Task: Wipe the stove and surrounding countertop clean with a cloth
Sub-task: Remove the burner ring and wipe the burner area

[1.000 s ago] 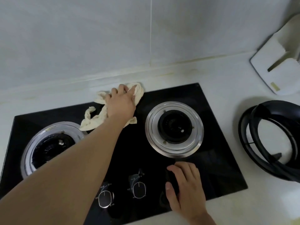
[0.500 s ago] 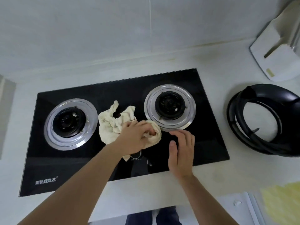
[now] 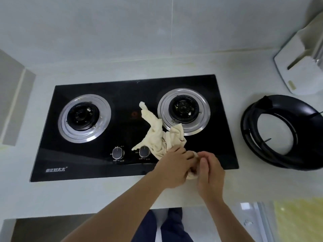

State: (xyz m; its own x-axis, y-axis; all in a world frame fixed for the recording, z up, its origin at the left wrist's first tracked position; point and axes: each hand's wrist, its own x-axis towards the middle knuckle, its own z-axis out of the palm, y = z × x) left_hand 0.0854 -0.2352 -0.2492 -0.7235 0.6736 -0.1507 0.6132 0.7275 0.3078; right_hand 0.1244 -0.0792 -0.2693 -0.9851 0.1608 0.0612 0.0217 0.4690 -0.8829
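Note:
A black glass stove (image 3: pixel 127 95) with two steel-ringed burners is set into a pale countertop (image 3: pixel 97 193). A cream cloth (image 3: pixel 157 135) trails across the glass from between the burners down to the stove's front edge. My left hand (image 3: pixel 173 168) grips the near end of the cloth at the front right of the stove. My right hand (image 3: pixel 211 173) presses against the left one, fingers curled onto the same bunched end of the cloth. The cloth covers part of the right knob (image 3: pixel 144 152); the left knob (image 3: pixel 118 153) shows fully.
Black pan-support rings (image 3: pixel 283 133) lie stacked on the counter to the right of the stove. A white holder (image 3: pixel 300 67) stands at the back right by the wall. Below the counter edge are my dark trousers and a yellow patch at lower right.
My left hand dragged the cloth from the stove's back edge to its front right. My right hand left the glass and joined the cloth. The camera pulled back and higher.

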